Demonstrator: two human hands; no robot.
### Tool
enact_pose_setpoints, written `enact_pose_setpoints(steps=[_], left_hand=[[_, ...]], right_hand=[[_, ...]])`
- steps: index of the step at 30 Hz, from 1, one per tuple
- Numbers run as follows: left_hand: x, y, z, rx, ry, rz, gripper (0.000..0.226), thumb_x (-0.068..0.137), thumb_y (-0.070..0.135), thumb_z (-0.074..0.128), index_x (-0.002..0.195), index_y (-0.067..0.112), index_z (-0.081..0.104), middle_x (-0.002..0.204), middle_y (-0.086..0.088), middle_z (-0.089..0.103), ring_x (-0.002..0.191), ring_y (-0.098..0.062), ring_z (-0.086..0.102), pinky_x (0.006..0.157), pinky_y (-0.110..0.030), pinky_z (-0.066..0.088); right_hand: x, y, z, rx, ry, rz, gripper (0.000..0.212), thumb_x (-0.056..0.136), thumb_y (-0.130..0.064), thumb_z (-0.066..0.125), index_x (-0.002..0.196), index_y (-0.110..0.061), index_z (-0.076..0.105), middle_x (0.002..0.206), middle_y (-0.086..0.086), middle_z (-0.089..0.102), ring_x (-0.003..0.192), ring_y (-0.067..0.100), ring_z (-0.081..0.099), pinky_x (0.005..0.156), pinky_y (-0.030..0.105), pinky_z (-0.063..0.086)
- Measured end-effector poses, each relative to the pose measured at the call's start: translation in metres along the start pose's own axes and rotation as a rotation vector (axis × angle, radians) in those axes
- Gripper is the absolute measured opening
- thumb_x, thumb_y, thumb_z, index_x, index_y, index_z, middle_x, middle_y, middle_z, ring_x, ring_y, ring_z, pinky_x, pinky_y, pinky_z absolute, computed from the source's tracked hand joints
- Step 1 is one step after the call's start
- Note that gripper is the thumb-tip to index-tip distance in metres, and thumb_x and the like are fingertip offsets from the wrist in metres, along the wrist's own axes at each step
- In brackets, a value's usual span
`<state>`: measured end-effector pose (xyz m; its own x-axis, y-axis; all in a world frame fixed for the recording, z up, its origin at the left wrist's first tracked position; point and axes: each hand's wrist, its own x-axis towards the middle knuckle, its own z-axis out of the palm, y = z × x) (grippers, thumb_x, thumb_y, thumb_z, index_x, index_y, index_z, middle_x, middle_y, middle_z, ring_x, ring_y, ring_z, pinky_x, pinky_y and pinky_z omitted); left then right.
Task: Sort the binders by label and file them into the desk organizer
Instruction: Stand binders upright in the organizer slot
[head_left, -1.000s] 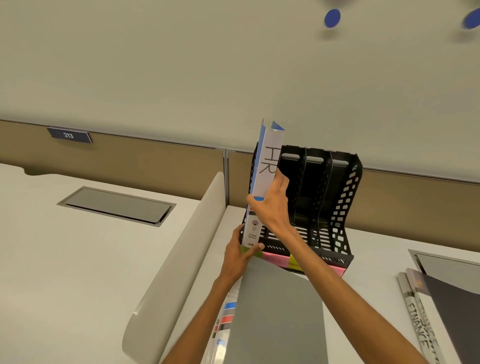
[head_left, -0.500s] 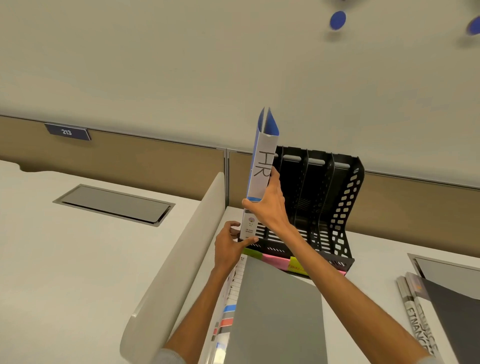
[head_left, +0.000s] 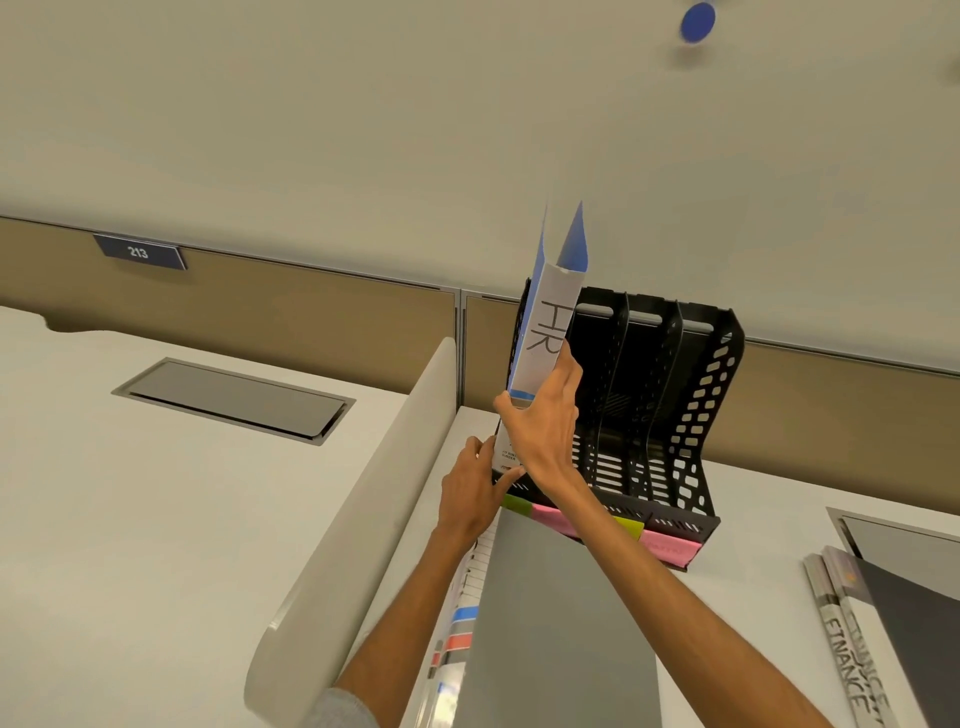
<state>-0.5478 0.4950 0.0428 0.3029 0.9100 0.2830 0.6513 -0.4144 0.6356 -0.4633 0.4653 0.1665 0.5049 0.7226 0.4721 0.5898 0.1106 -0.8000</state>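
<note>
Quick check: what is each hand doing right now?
Left hand: closed on the bottom of the HR binder.
Right hand: closed around the HR binder's spine.

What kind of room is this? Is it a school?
Most likely an office, not a school. The desks are split by a cubicle partition bearing a number plate reading 213. Both hands hold a binder labelled HR at a black desk organizer, and another binder reads FINANCE.
</note>
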Motion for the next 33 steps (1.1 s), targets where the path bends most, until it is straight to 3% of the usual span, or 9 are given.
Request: enact_pose_setpoints(steps=[7,11,13,16,19,23,25,29,33], left_hand=[[-0.002,-0.009,-0.002,-0.056,-0.03,0.087,0.06,0.087,0.058,0.053,0.127,0.013,0.048,0.111,-0.005,0.056,0.091,-0.019,0.061,0.07,-0.016,0.05],[-0.008,-0.012,-0.005,-0.135,-0.063,0.088,0.095,0.075,0.08,0.036,0.136,0.007,0.044,0.129,-0.011,0.055,0.108,-0.025,0.06,0.084,-0.021,0.043],[-0.003,-0.014,-0.008,-0.111,-0.07,0.108,0.087,0.077,0.077,0.038,0.134,0.011,0.045,0.126,-0.009,0.056,0.102,-0.022,0.061,0.082,-0.025,0.05],[0.002,-0.014,-0.012,-0.042,-0.098,0.096,0.066,0.086,0.067,0.047,0.127,0.016,0.046,0.118,-0.002,0.055,0.088,-0.013,0.059,0.07,-0.02,0.052],[0.004,-0.012,-0.012,-0.024,-0.145,0.07,0.064,0.087,0.065,0.045,0.13,0.018,0.043,0.121,0.0,0.052,0.09,-0.013,0.06,0.07,-0.019,0.051],[0.006,-0.008,-0.017,-0.012,-0.174,0.048,0.059,0.089,0.062,0.048,0.127,0.017,0.042,0.12,-0.001,0.049,0.089,-0.015,0.059,0.06,-0.013,0.045],[0.005,-0.008,-0.016,-0.005,-0.168,0.039,0.057,0.09,0.059,0.049,0.128,0.016,0.041,0.123,-0.003,0.047,0.096,-0.019,0.061,0.063,-0.017,0.051],[0.004,-0.006,-0.015,-0.022,-0.139,-0.009,0.061,0.088,0.059,0.051,0.129,0.015,0.043,0.125,-0.007,0.046,0.109,-0.024,0.06,0.08,-0.034,0.059],[0.011,0.001,-0.021,-0.051,-0.134,-0.067,0.06,0.085,0.055,0.061,0.128,0.015,0.047,0.12,-0.006,0.052,0.108,-0.024,0.06,0.08,-0.033,0.058]], right_hand=[[-0.009,-0.002,0.002,0.007,0.0,-0.005,0.096,0.081,-0.015,0.074,0.154,-0.017,0.012,0.15,0.01,0.026,0.129,0.027,0.045,0.093,0.037,0.052],[-0.023,-0.002,0.01,-0.015,-0.006,-0.039,0.095,0.084,-0.017,0.074,0.154,-0.018,0.01,0.152,0.008,0.024,0.129,0.014,0.039,0.089,0.033,0.054],[-0.019,-0.004,0.013,-0.046,-0.004,-0.036,0.093,0.084,-0.021,0.073,0.154,-0.017,0.012,0.151,0.009,0.024,0.125,0.01,0.039,0.085,0.03,0.055],[-0.006,-0.006,0.015,-0.067,0.013,-0.023,0.088,0.085,-0.022,0.072,0.153,-0.013,0.016,0.15,0.012,0.027,0.127,0.024,0.047,0.084,0.035,0.059],[-0.006,-0.003,0.016,-0.093,0.01,-0.024,0.086,0.087,-0.023,0.07,0.153,-0.013,0.016,0.151,0.012,0.027,0.13,0.027,0.046,0.083,0.037,0.06],[-0.004,-0.001,0.009,-0.089,-0.004,-0.019,0.091,0.085,-0.025,0.073,0.153,-0.015,0.014,0.15,0.011,0.027,0.128,0.023,0.048,0.08,0.016,0.049],[0.002,-0.001,0.001,-0.084,-0.032,-0.03,0.1,0.079,-0.024,0.078,0.153,-0.016,0.011,0.151,0.012,0.025,0.123,0.021,0.05,0.074,0.009,0.041],[0.022,-0.001,-0.013,-0.135,-0.078,-0.164,0.122,0.065,-0.027,0.088,0.152,-0.029,0.002,0.154,0.013,0.015,0.114,0.03,0.056,0.072,0.028,0.056],[0.044,-0.006,-0.025,-0.196,-0.124,-0.339,0.126,0.061,-0.027,0.09,0.146,-0.04,-0.002,0.158,0.013,0.002,0.117,0.037,0.054,0.069,0.037,0.061]])
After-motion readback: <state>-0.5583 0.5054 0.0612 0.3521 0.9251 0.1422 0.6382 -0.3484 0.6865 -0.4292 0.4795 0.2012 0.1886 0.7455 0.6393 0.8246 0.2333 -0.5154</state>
